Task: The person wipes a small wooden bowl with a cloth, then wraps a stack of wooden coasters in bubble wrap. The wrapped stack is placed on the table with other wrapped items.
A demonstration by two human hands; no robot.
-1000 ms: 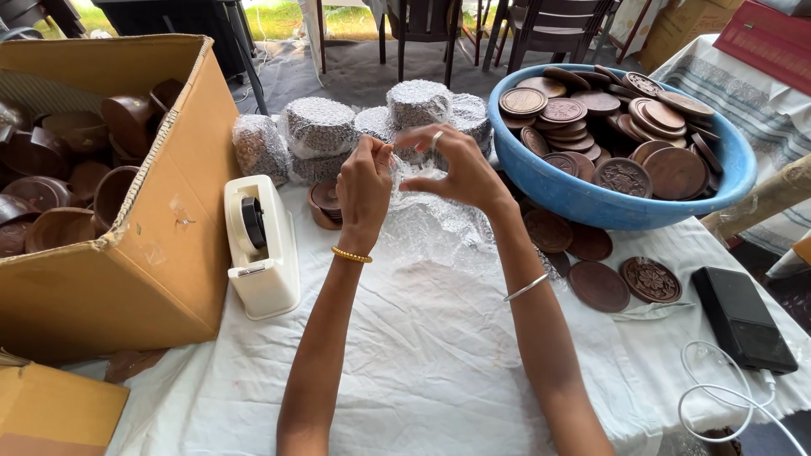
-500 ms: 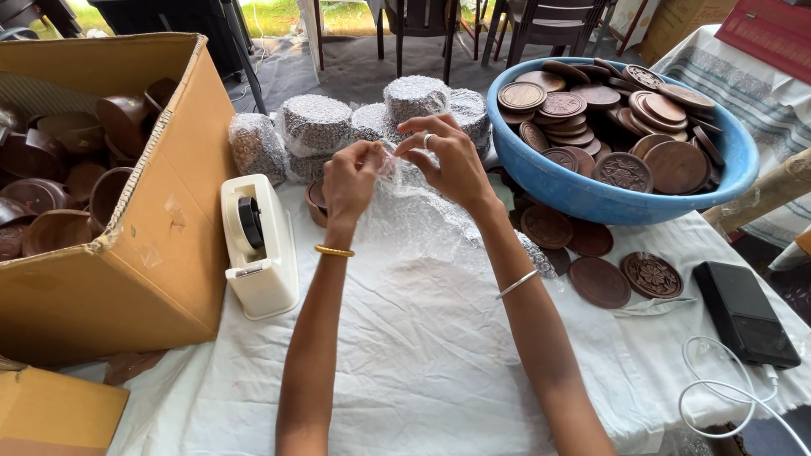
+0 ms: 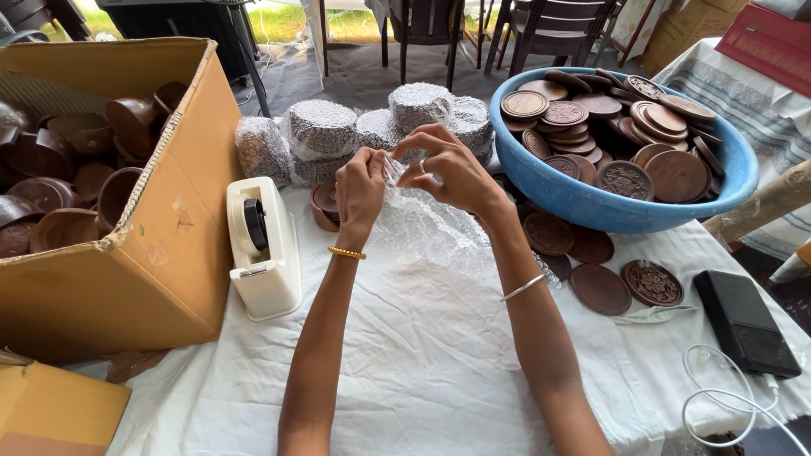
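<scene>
Both forearms reach up from the near edge of the table (image 3: 422,371). The left hand (image 3: 359,187) and right hand (image 3: 452,169) meet over its middle, fingers (image 3: 404,139) pinched nearly closed on the top edge of a clear sheet of bubble wrap (image 3: 427,232), which drapes down onto the cloth. A white tape dispenser (image 3: 263,249) stands just left, beside a cardboard box (image 3: 160,253) of brown bowls. Beyond the hands sit wrapped bundles (image 3: 321,127). At the far right, a blue basin (image 3: 591,203) holds carved wooden discs (image 3: 625,179).
</scene>
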